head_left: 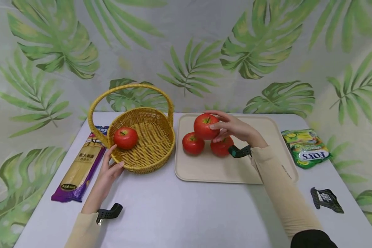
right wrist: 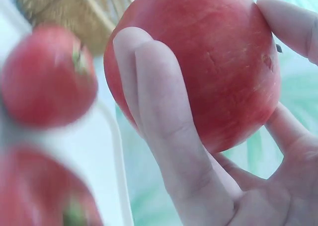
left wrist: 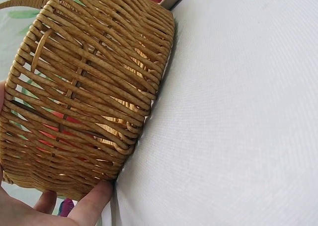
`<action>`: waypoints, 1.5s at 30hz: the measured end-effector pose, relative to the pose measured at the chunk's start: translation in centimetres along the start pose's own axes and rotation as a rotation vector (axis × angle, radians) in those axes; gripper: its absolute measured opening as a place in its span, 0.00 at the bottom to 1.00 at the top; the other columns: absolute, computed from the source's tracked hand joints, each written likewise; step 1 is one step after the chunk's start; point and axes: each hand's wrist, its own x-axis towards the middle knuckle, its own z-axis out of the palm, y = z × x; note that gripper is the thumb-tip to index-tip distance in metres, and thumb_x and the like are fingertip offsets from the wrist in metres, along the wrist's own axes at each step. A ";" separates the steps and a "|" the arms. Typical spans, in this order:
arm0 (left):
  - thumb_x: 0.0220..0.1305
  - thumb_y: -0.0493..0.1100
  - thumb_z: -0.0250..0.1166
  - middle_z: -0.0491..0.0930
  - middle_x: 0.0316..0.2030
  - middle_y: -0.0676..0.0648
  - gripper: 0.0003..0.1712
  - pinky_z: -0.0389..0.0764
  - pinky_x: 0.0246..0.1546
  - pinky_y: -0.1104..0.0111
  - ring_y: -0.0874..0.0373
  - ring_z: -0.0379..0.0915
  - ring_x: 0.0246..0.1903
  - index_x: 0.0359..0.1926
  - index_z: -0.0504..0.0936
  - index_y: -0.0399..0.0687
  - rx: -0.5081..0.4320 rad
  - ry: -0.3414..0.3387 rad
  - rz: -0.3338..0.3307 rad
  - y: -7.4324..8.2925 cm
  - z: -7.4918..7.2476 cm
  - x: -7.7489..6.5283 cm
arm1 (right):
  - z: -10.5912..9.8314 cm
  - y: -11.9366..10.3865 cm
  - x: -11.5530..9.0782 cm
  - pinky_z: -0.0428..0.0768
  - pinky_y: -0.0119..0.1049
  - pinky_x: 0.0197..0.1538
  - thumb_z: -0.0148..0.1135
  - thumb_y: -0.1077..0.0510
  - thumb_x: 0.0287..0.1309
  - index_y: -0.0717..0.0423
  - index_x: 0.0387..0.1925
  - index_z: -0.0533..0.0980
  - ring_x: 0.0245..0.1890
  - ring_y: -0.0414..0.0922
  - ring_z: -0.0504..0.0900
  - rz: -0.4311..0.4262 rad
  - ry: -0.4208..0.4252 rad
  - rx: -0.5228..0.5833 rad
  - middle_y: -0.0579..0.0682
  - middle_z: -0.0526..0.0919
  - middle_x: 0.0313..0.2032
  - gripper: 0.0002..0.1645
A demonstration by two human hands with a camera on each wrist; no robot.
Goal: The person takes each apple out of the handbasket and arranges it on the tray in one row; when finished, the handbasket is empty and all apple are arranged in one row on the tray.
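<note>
My right hand (head_left: 232, 128) grips a red apple (head_left: 206, 126) between thumb and fingers, above two other apples on the beige tray (head_left: 254, 168). In the right wrist view, the fingers (right wrist: 166, 102) wrap the held apple (right wrist: 223, 62). Of the two apples below, one (head_left: 193, 143) sits at the left and the other (head_left: 220, 147) is partly covered by my hand. My left hand (head_left: 109, 172) holds the near left side of a yellow wicker basket (head_left: 152, 143), a finger at its rim and the thumb low on its wall. Inside the basket lies one apple (head_left: 125, 138).
A pack of spaghetti (head_left: 80, 165) lies left of the basket, partly behind it. Right of the tray is a green Fox's bag (head_left: 307, 148), with a small black packet (head_left: 326, 199) nearer the front. The tall basket handle (head_left: 130, 86) arches over the basket. A leaf-print cloth hangs behind the white table (head_left: 173, 213).
</note>
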 end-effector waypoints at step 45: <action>0.72 0.36 0.52 0.27 0.73 0.49 0.40 0.53 0.66 0.51 0.42 0.41 0.70 0.75 0.43 0.62 0.013 0.005 0.014 -0.3 -0.2 0.2 | -7.7 9.4 -8.9 0.82 0.42 0.43 0.51 0.45 0.69 0.64 0.71 0.46 0.36 0.55 0.85 0.224 0.334 -0.143 0.72 0.58 0.62 0.43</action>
